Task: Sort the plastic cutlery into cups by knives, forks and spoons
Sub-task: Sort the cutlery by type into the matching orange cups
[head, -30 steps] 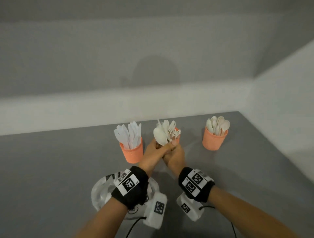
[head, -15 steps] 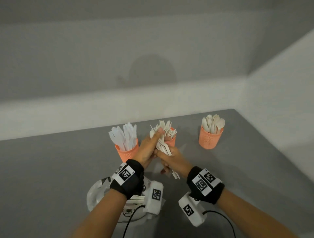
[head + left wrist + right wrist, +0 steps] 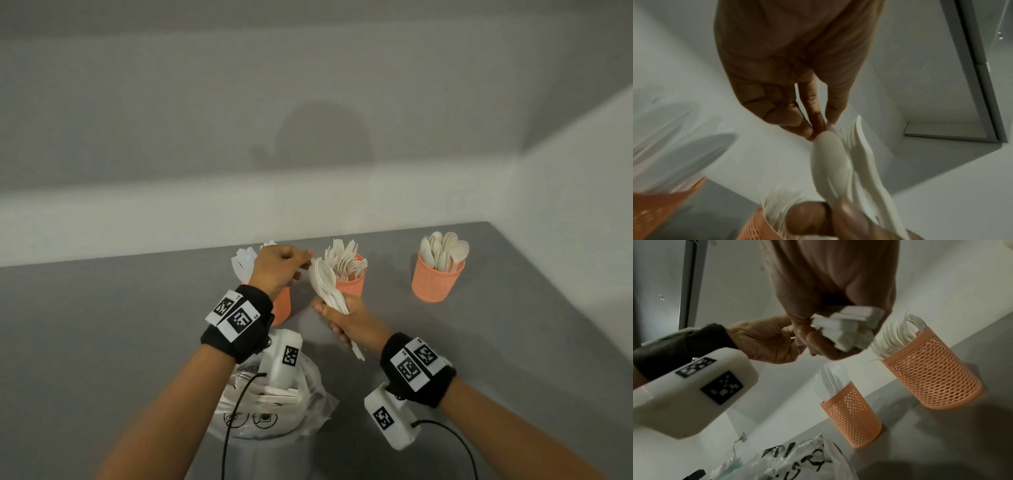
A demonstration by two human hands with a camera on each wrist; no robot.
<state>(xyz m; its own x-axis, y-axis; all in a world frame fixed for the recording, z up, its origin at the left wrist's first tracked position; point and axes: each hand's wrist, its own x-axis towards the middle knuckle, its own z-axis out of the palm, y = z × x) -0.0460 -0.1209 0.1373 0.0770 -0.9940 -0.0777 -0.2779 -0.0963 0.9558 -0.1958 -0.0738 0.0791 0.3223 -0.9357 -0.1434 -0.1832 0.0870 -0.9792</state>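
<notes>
Your right hand (image 3: 346,317) fists a bundle of white plastic cutlery (image 3: 325,284), centre frame, before the orange mesh fork cup (image 3: 351,284). Left hand (image 3: 277,270) pinches one piece off its top w/ thumb & fingertips. Risk: loose fist, bundle fans and spills onto the grey surface (image 3: 479,342).

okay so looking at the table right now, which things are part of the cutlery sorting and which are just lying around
Part of the job:
right hand gripping the mixed cutlery bundle
left hand pinching one piece from it
knife cup
fork cup
spoon cup
plastic bag holding more cutlery

Just there:
wrist cameras and their cables
grey table
</notes>
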